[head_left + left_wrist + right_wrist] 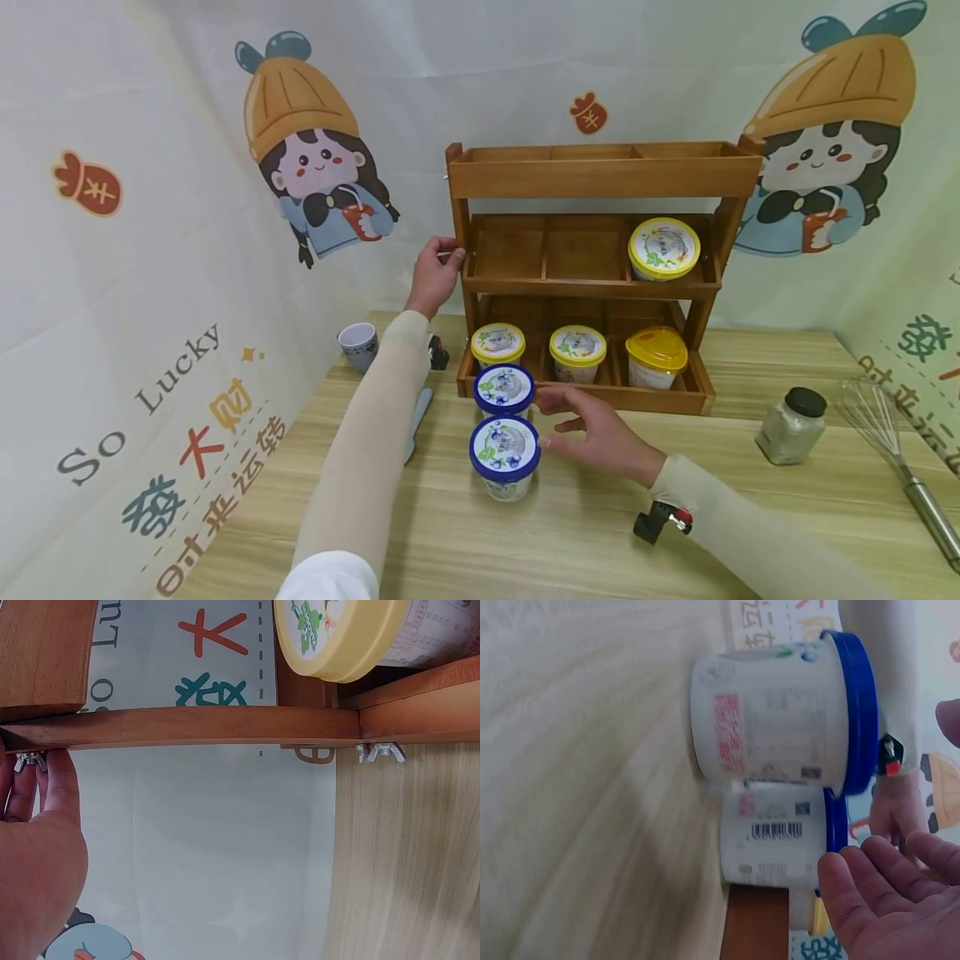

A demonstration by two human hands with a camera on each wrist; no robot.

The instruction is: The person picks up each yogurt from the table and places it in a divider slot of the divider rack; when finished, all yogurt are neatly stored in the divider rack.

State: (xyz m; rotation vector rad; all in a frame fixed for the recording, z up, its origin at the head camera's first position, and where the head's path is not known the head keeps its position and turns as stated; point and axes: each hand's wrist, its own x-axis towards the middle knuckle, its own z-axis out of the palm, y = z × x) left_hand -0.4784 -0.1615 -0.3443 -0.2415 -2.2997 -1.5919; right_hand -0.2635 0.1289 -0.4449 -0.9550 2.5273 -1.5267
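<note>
Standing just beside the right hand's point(600, 433) parted, relaxed fingers point(840, 891) are two blue-lidded tubs point(506, 446).

Two tubs point(505, 450) are standing before the rack point(600, 177), three tubs point(578, 354) are sitting in its bottom tier, one tub point(664, 248) in its middle; a cup point(359, 348) is resting left of it, a jar point(791, 430) and whisk point(900, 467) right
</note>
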